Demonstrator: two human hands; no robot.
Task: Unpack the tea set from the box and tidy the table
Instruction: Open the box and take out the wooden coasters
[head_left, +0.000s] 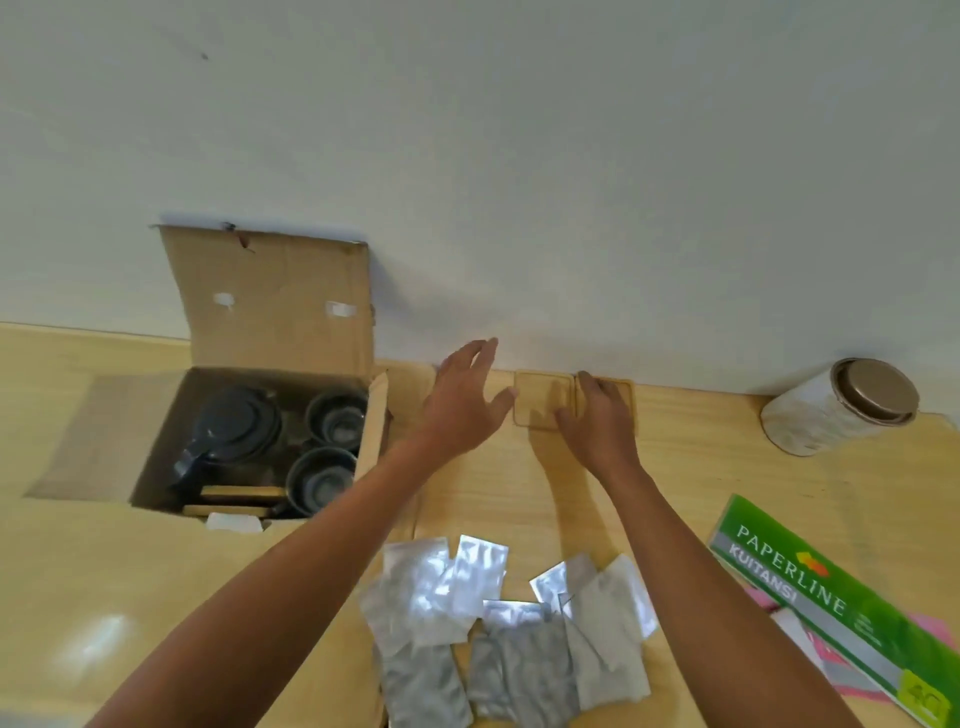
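Plain white wall (519, 156) behind my yellow wood table (78, 545). Cardboard box (270, 312) sits left, teapot (234, 431) and cups (332, 421) inside. Right of it, two wooden coasters (540, 400) against the wall: my right hand (597, 426) rests flat on them, left hand (462, 400) hovers spread, holding nothing.

Left arm: bare, stretched forward toward the desk's (78, 545) far edge.
Left hand (462, 400): fingers straight and spread, palm down, holding nothing.
Right arm: bare, reaching forward alongside it.
Right hand (597, 421): palm down near the far edge, fingers lying flat.
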